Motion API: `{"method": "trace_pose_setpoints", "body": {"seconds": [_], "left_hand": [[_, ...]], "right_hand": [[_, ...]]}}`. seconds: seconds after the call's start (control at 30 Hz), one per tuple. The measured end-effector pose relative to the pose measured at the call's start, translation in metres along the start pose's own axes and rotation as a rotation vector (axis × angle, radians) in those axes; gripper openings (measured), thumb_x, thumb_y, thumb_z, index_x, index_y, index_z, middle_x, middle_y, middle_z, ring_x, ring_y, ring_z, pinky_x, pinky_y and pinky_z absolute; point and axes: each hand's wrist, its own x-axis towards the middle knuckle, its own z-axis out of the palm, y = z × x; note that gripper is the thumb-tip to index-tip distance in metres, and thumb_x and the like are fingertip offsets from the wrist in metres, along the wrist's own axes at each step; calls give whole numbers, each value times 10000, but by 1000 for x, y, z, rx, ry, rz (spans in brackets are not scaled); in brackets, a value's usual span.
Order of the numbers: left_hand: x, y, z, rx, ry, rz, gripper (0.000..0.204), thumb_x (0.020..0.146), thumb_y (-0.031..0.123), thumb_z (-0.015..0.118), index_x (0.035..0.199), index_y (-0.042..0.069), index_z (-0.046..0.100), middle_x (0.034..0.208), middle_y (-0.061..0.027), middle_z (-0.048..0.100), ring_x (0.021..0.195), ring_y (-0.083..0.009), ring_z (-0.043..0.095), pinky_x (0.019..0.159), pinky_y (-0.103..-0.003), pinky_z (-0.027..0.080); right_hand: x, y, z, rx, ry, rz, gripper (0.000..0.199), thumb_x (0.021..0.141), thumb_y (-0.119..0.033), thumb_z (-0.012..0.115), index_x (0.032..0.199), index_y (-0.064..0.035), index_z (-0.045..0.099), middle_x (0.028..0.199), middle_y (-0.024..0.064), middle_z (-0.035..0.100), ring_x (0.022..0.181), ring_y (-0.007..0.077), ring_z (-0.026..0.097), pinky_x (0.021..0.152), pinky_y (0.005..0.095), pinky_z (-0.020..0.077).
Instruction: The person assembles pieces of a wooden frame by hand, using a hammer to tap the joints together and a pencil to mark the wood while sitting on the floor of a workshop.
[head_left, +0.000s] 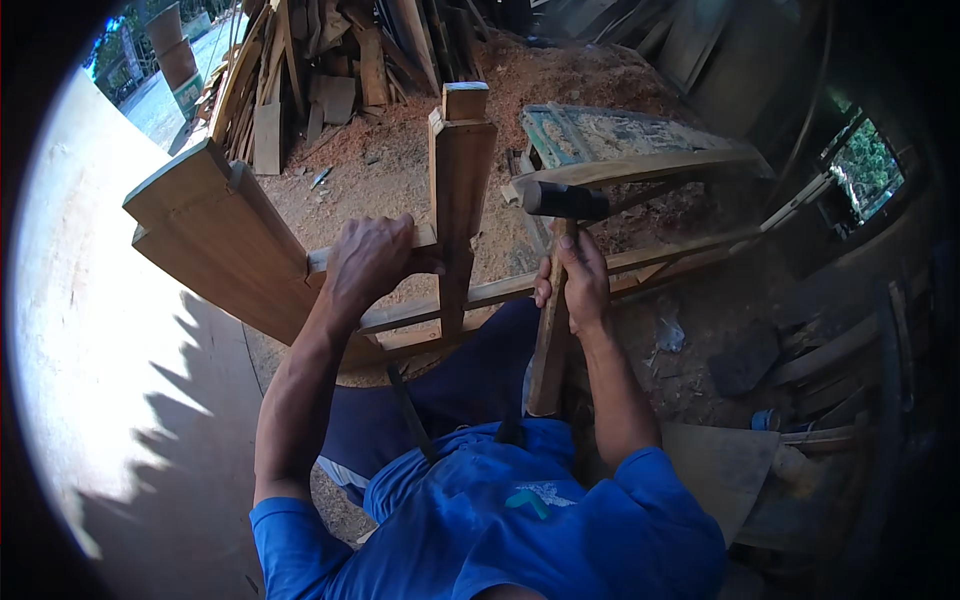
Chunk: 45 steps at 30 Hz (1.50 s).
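Nearest, the hem of a blue shirt (470,500) and a dark trouser leg (430,400) lie below the work. The right hand (585,290) has its fingers wrapped around the handle of a hammer (551,345), close beneath the head, which points upward. The left hand (372,258) is closed over a short wooden crosspiece (427,238), set between a wide board (225,240) and an upright post (462,180); whether its ends are fully seated cannot be told. The step in hand appears to be steadying and fitting this joint. The next move probably calls for a lower grip on the hammer and the left fingers clear of any blow. Beyond, scrap wood (330,70) leans above sawdust-covered ground (390,190).
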Motion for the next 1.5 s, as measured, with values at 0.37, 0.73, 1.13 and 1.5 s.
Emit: {"method": "trace_pose_setpoints", "body": {"seconds": [0.37,0.73,1.13,1.5], "left_hand": [[9,9,-16,-89,-225,-96,717,698,680,725,910,5,602,722,-213,661,766,-391,678,704,-472,499],[43,-19,-43,-521,-424,-38,985,550,757,772,1221,61,582,1060,-217,681,1030,-375,661,877,-471,507],[6,-16,-45,-342,-233,-84,1094,480,739,765,1314,71,530,1106,-172,667,1069,-386,627,901,-470,486],[-49,64,-86,-490,-230,318,715,678,524,787,1182,40,634,1041,-138,676,965,-335,650,866,-432,490]], "right_hand": [[-16,25,-19,-27,-38,57,226,942,-181,643,1066,-48,509,668,53,554,485,123,557,418,269,466],[-142,182,-244,-778,418,746,324,799,-179,715,1035,2,587,781,150,667,598,245,684,544,379,541],[-325,317,-389,-1119,652,1209,675,850,-507,606,1324,-33,531,1333,205,574,1229,357,558,1034,420,446],[-249,298,-295,-1097,578,1240,581,864,-464,607,1268,-47,578,1195,203,623,1121,346,605,958,435,480]]}}
